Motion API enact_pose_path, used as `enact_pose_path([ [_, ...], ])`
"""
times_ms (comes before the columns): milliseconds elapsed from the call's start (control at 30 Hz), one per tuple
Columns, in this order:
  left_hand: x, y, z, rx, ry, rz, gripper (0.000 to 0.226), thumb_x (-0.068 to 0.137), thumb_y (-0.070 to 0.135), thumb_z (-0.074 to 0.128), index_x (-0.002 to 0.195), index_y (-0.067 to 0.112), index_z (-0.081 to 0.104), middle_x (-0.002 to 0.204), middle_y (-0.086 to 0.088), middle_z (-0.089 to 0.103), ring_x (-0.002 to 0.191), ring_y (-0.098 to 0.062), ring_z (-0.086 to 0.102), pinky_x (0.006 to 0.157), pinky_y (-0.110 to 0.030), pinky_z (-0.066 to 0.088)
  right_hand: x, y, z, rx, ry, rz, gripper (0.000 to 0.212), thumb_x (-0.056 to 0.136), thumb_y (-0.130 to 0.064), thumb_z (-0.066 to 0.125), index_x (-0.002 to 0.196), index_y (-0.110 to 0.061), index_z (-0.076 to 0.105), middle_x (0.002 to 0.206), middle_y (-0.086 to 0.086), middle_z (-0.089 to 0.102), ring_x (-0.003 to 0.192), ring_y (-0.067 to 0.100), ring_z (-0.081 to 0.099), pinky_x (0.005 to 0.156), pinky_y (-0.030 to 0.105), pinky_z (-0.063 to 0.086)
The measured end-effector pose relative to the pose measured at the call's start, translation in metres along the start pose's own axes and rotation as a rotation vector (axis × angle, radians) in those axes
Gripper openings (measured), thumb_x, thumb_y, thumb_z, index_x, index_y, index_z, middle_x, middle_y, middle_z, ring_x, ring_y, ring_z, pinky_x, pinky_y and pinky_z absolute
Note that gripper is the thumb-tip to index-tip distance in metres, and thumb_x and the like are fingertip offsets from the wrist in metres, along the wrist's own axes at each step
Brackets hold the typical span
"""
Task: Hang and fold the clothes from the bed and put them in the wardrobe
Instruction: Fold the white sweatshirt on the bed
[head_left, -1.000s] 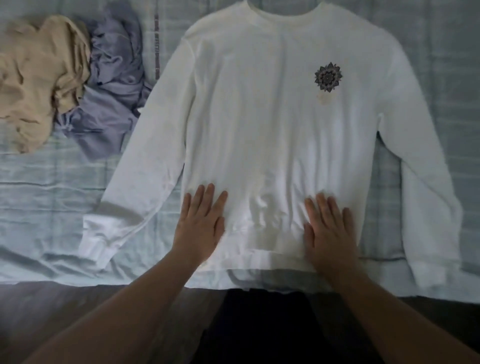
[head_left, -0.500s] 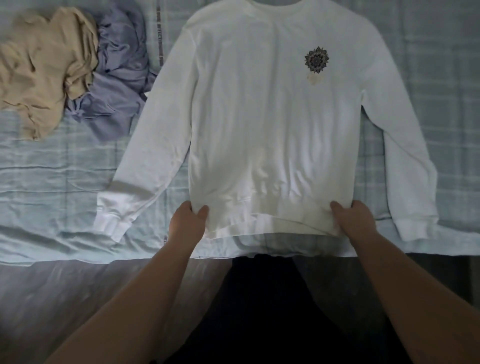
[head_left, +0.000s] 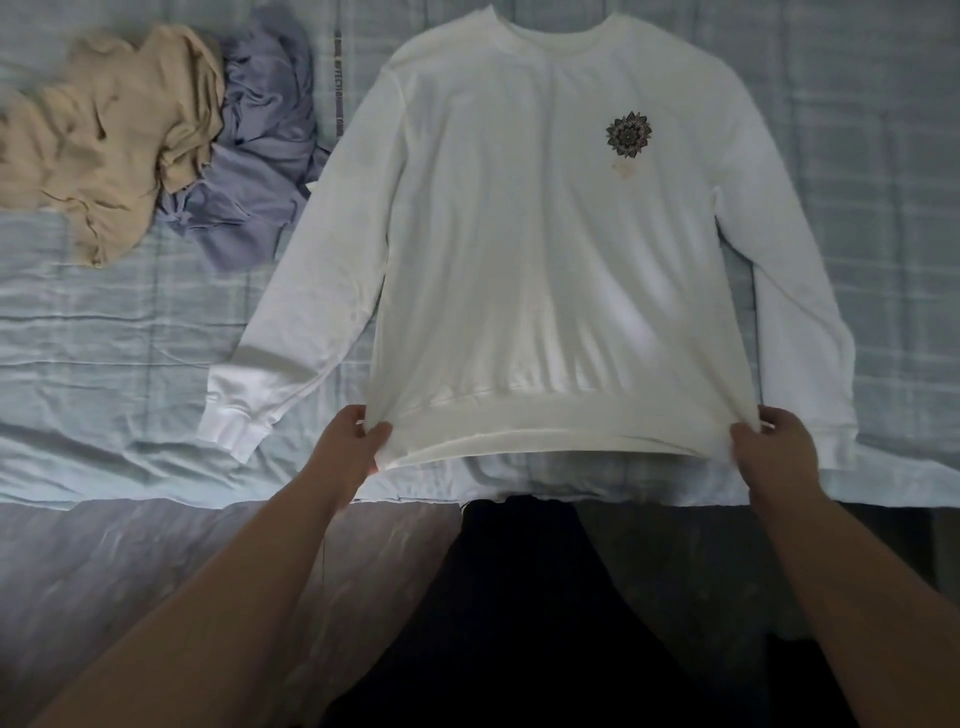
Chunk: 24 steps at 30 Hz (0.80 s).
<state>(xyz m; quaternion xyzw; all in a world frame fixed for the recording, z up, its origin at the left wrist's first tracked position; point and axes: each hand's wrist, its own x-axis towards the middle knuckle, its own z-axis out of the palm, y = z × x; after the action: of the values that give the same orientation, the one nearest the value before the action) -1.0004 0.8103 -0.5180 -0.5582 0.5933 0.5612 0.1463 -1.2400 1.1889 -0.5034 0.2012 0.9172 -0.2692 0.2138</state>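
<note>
L hand (head_left: 353, 441) & R hand (head_left: 774, 447): fingers (head_left: 378, 432) of each pinch a hem corner of white sweatshirt (head_left: 519, 234), spread flat on bed (head_left: 104, 338) beyond them, hem lifted. Folding barely begun, I'd say. Beige top (head_left: 104, 145) & lilac garment (head_left: 260, 156) lie crumpled far beyond L fingers, not yet folded or hung.

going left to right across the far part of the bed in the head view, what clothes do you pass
beige garment → lavender garment → white sweatshirt
</note>
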Motion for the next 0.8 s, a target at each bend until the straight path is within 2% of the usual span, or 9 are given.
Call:
enact_pose_path([
  [67,0.003,-0.003,0.005,0.132,0.062,0.008,0.028,0.096,0.024,0.061,0.117,0.007,0.057,0.099,-0.008,0.066,0.087,-0.031,0.067,0.075,-0.049,0.059,-0.003,0.007,0.005,-0.004,-0.042,0.034,0.046,0.091,-0.012,0.054,0.136,-0.003,0.050,0.130,0.020,0.058,0.115,0.040,0.056,0.100,0.045,0.045],
  [100,0.004,-0.004,0.009,0.179,0.097,0.019,0.028,0.094,0.026,0.062,0.114,0.006,0.058,0.092,-0.005,0.065,0.080,-0.028,0.065,0.067,-0.045,0.057,-0.004,0.011,0.009,-0.007,-0.047,0.048,0.045,0.091,-0.011,0.055,0.135,-0.002,0.051,0.129,0.021,0.059,0.115,0.041,0.056,0.099,0.044,0.045],
  [167,0.005,-0.004,0.017,0.245,0.165,0.044,0.029,0.093,0.026,0.065,0.111,0.006,0.056,0.082,0.002,0.060,0.071,-0.019,0.059,0.056,-0.031,0.044,-0.006,0.016,0.018,-0.009,-0.037,0.057,0.042,0.089,-0.012,0.058,0.129,0.000,0.056,0.126,0.023,0.061,0.113,0.040,0.058,0.098,0.043,0.044],
  [267,0.004,-0.002,0.027,0.301,0.235,0.063,0.033,0.091,0.025,0.069,0.113,0.010,0.049,0.084,0.002,0.058,0.076,-0.019,0.058,0.057,-0.026,0.036,-0.008,0.012,0.024,-0.035,-0.042,0.032,0.044,0.089,-0.016,0.062,0.129,-0.001,0.054,0.122,0.020,0.062,0.113,0.038,0.057,0.098,0.042,0.042],
  [333,-0.001,0.003,0.031,0.357,0.240,0.099,0.038,0.089,0.023,0.069,0.116,0.014,0.043,0.098,-0.003,0.061,0.090,-0.026,0.063,0.067,-0.030,0.043,-0.010,0.007,0.023,-0.086,-0.049,-0.030,0.042,0.088,-0.016,0.064,0.127,-0.004,0.052,0.117,0.017,0.062,0.109,0.036,0.058,0.095,0.041,0.044],
  [400,-0.008,0.011,0.033,0.475,0.249,0.139,0.049,0.088,0.020,0.069,0.126,0.018,0.039,0.118,-0.006,0.056,0.104,-0.029,0.059,0.079,-0.039,0.048,-0.011,0.004,0.017,-0.121,-0.051,-0.088,0.041,0.085,-0.013,0.067,0.123,-0.005,0.053,0.114,0.015,0.062,0.106,0.034,0.060,0.093,0.042,0.046],
  [533,-0.025,0.039,0.043,0.716,0.278,0.221,0.064,0.085,0.010,0.059,0.142,0.019,0.030,0.141,-0.012,0.040,0.127,-0.033,0.042,0.100,-0.047,0.043,-0.009,0.000,-0.002,-0.136,-0.077,-0.118,0.038,0.085,-0.012,0.065,0.121,-0.007,0.054,0.115,0.014,0.061,0.104,0.032,0.060,0.093,0.045,0.050],
  [633,-0.034,0.066,0.068,0.751,0.179,0.358,0.063,0.087,0.009,0.053,0.147,0.013,0.033,0.148,-0.011,0.039,0.136,-0.031,0.035,0.111,-0.045,0.034,-0.002,0.002,-0.023,-0.130,-0.062,-0.136,0.034,0.088,-0.010,0.061,0.121,-0.008,0.055,0.117,0.013,0.060,0.107,0.031,0.058,0.093,0.042,0.048],
  [800,-0.055,0.126,0.148,0.697,-0.086,0.600,0.055,0.098,0.012,0.046,0.151,0.016,0.033,0.153,-0.002,0.038,0.144,-0.019,0.027,0.117,-0.032,0.024,0.031,0.019,-0.065,-0.128,-0.002,-0.109,0.032,0.089,-0.012,0.062,0.120,-0.009,0.056,0.116,0.012,0.059,0.104,0.029,0.057,0.088,0.037,0.045],
])
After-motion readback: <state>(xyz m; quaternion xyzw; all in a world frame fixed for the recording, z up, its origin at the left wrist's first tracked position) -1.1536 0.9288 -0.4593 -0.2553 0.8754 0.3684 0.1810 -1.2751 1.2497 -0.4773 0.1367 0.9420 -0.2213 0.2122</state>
